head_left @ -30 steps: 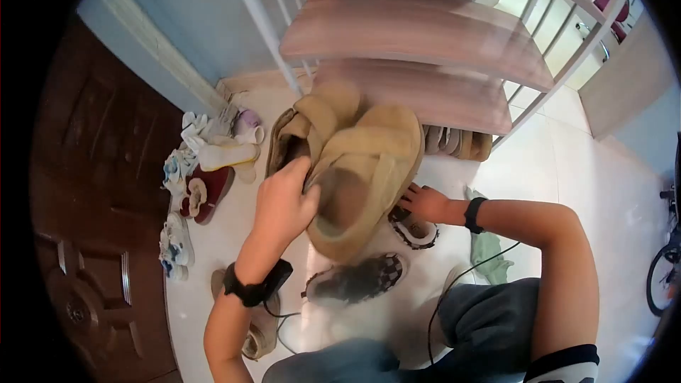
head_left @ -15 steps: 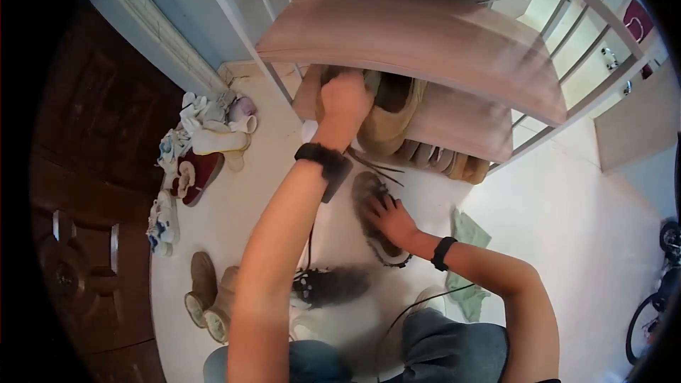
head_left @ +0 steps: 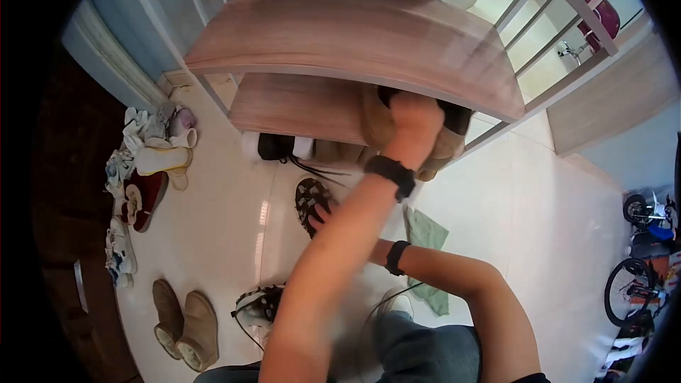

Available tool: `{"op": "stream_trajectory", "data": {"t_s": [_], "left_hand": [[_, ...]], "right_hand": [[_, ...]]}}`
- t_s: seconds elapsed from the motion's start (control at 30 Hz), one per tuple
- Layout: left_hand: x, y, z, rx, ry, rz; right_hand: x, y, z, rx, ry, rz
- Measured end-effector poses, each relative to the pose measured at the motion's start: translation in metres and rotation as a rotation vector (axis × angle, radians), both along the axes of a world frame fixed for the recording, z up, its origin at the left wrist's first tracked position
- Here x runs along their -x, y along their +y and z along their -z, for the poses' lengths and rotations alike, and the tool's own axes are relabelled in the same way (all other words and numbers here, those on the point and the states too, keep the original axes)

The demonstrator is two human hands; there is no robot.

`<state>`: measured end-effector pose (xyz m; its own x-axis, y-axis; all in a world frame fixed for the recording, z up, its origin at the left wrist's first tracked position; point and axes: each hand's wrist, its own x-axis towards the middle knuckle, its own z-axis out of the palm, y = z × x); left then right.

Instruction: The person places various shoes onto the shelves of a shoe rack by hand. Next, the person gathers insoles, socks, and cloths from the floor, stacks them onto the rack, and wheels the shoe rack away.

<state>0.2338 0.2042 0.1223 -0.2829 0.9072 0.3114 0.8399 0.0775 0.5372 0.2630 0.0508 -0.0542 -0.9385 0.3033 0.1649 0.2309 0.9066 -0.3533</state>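
In the head view, the tan shoes (head_left: 379,122) could catch the upper shelf (head_left: 355,28) just above the left grip (head_left: 418,115), where clearance looks tight; the left forearm (head_left: 333,248), crossing over the right grip (head_left: 321,218), might jostle it. The left grip appears closed on those shoes at the lower shelf (head_left: 298,104), fingertips hidden. Below it, the right grip touches a checkered shoe (head_left: 309,197); its spread cannot be told.

The person's left hand (head_left: 418,119) and right hand (head_left: 321,218) are bare, as are both forearms (head_left: 340,241). A broad black wristband (head_left: 390,175) wraps the left wrist; a narrower black band (head_left: 397,257) circles the right. Blue-grey jeans (head_left: 429,351) cover the legs. A white shoe (head_left: 401,303) shows beyond the right knee, and a thin black cable (head_left: 384,303) runs across there. A dark sleeve hem (head_left: 530,378) edges the right upper arm.
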Motion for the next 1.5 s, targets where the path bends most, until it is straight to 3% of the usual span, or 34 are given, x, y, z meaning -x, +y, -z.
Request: {"op": "stream_trajectory", "data": {"t_s": [0.07,0.13,0.27,0.3,0.37,0.43,0.5,0.57,0.6,0.63,0.67,0.73,0.8,0.83,0.9,0.97,1.0,1.17,1.27,1.37,1.5], "left_hand": [[-0.016,0.006,-0.002,-0.052,-0.035,-0.015],[-0.019,-0.002,-0.008,-0.121,-0.048,0.034],[0.000,-0.009,-0.005,-0.124,-0.278,0.170],[0.008,-0.019,-0.006,-0.061,-0.177,0.253],[0.024,-0.043,-0.002,-0.243,0.132,0.412],[0.049,-0.075,-0.002,-0.331,0.125,0.514],[0.081,-0.120,-0.004,-0.445,0.110,0.678],[0.116,-0.175,0.010,-0.249,0.177,0.658],[0.135,-0.207,0.019,-0.007,0.144,0.702],[0.146,-0.244,0.032,0.163,0.169,0.639],[0.158,-0.278,0.044,0.415,0.257,0.666],[0.176,-0.344,0.072,0.405,0.145,0.533],[0.187,-0.391,0.073,0.588,0.119,0.249],[0.191,-0.409,0.075,0.595,0.119,0.250],[0.190,-0.437,0.081,0.664,-0.092,-0.018],[0.175,-0.451,0.094,0.612,-0.161,-0.093],[0.170,-0.456,0.102,0.560,-0.224,-0.168],[0.150,-0.447,0.133,0.785,-0.172,-0.170],[0.125,-0.434,0.138,0.696,-0.536,-0.305],[0.090,-0.426,0.169,0.520,-0.522,-0.200],[0.102,-0.417,0.148,0.477,-0.551,-0.303]], "right_hand": [[0.001,0.002,0.001,0.089,-0.043,0.020],[0.007,0.002,0.002,-0.185,-0.200,-0.018],[0.009,0.002,-0.017,-0.108,-0.197,-0.026],[0.010,0.004,-0.005,0.006,-0.083,-0.047],[0.012,0.008,0.003,0.139,0.022,-0.091],[0.012,0.012,-0.015,0.295,-0.021,0.045],[0.015,0.015,-0.046,0.082,-0.239,-0.016],[0.014,0.012,-0.043,0.116,-0.256,0.016],[0.015,0.013,-0.044,-0.127,-0.328,-0.009],[0.017,0.012,-0.044,-0.372,-0.387,-0.034],[0.018,0.010,-0.041,-0.359,-0.377,-0.045],[0.022,0.011,-0.037,-0.492,-0.459,0.047],[0.032,0.005,-0.038,-0.473,-0.520,0.093],[0.033,0.002,-0.039,-0.458,-0.599,0.157],[0.039,0.004,-0.044,-0.482,-0.558,0.140],[0.054,0.004,-0.059,-0.252,-0.756,0.113],[0.061,0.003,-0.059,-0.258,-0.762,0.116],[0.102,-0.005,-0.063,0.067,-0.604,0.264],[0.114,-0.023,-0.062,0.062,-0.640,0.224],[0.119,-0.047,-0.074,-0.059,-0.637,0.059],[0.110,-0.072,-0.069,-0.033,-0.608,-0.075]]}}
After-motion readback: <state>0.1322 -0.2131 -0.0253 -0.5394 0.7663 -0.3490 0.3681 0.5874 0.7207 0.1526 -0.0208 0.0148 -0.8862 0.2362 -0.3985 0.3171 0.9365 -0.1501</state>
